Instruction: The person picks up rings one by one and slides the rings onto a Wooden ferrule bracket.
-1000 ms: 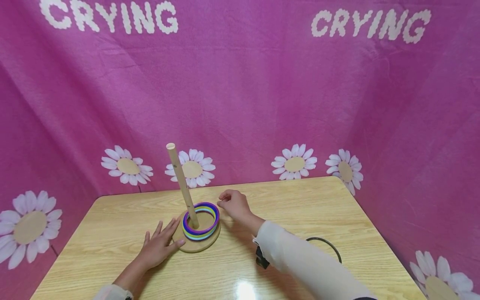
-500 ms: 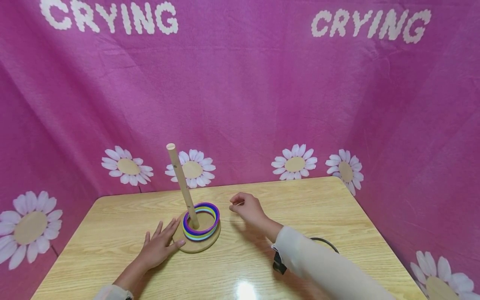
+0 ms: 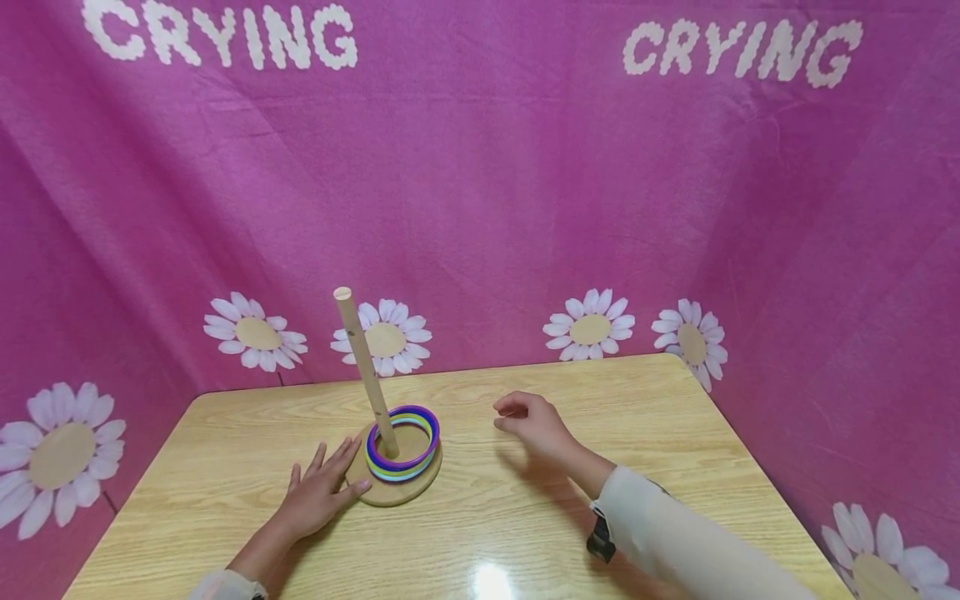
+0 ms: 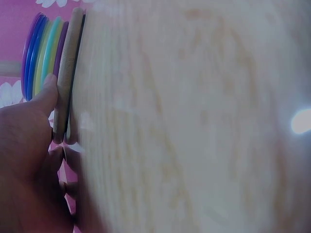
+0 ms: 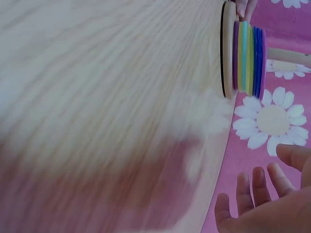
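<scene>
In the head view, a wooden peg point(image 3: 363, 360) rises from a round wooden base point(image 3: 384, 498) on the table, leaning left in the picture. Rings in purple, blue, yellow and turquoise lie stacked around its foot; the purple ring point(image 3: 437, 435) is uppermost. My left hand point(image 3: 315, 496) rests against the left edge of the base with fingers spread. The left wrist view has its thumb point(image 4: 47, 92) at the base's rim, beside the rings point(image 4: 36, 56). To the right of the stack, my right hand point(image 3: 536, 425) hovers over the table, fingers loosely bent and holding nothing.
The light wooden table point(image 3: 480, 517) ends at a pink cloth backdrop point(image 3: 487, 208) printed with white daisies and the word CRYING. A black strap piece point(image 3: 601, 540) hangs under the right wrist. Light glares off the table's front point(image 3: 492, 579).
My right hand has moved away to the right from the ring stack, its arm drawing along with it. The left hand, the peg and the rings have stayed in place.
</scene>
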Tool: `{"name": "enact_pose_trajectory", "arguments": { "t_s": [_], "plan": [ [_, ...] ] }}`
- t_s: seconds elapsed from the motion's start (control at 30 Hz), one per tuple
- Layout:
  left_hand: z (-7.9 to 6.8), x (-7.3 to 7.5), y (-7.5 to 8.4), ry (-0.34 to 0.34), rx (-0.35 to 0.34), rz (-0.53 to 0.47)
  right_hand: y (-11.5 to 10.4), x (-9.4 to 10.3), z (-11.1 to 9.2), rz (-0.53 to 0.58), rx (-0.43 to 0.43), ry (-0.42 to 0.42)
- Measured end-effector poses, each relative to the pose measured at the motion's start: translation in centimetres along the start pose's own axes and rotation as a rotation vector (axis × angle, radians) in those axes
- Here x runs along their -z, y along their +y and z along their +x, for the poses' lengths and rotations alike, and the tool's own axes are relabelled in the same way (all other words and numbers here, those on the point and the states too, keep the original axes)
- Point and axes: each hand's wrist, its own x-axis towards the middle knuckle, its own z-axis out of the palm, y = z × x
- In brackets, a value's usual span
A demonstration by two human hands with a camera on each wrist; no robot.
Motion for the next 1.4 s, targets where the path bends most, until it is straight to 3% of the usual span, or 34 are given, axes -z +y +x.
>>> {"name": "enact_pose_trajectory", "arguments": {
  "t_s": [0.47,0.77,0.93,1.13,1.4],
  "plan": [
    [-0.1,0.4,0.5,-0.076,0.079,0.044,2.5,4.6,-2.4,-0.050,0.029,-0.060],
    [0.1,0.6,0.5,-0.093,0.093,0.037,4.6,8.2,-4.0,-0.048,0.045,-0.197],
    [0.1,0.5,0.5,-0.093,0.093,0.041,5.6,10.1,-4.9,-0.035,0.048,-0.273],
    [0.1,0.6,0.6,-0.086,0.088,0.048,6.6,12.0,-5.7,-0.029,-0.010,-0.352],
    [0.1,0.1,0.2,-0.029,0.043,0.008,7.9,14.0,-6.6,-0.068,-0.006,-0.447]
  ]
}}
